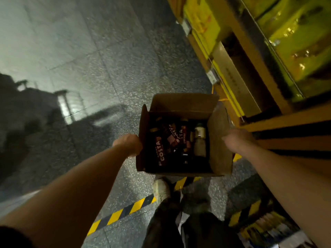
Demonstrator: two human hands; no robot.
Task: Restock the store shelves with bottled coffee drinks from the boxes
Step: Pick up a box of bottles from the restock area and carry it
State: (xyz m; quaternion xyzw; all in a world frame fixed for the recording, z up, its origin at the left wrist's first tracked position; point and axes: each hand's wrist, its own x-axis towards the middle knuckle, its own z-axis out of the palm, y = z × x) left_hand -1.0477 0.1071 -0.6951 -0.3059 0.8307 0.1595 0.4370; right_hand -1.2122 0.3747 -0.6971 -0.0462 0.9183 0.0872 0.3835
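Observation:
An open cardboard box (182, 102) hangs above the floor between my arms, its flaps standing up. Inside lie several dark red Costa coffee bottles (162, 151) on their sides and a paler bottle (199, 140) at the right. My left hand (129, 144) grips the box's left wall. My right hand (236, 138) holds the right flap from outside, its fingers hidden behind the cardboard. The store shelf (250, 72) runs along the right, with yellow edges and yellow packs.
Grey speckled floor tiles (89, 51) spread to the left and ahead. Yellow-and-black hazard tape (123, 212) crosses the floor by my shoe (161, 189). Dark shapes (18, 122) stand at the far left. Packaged goods (265, 228) lie at the lower right.

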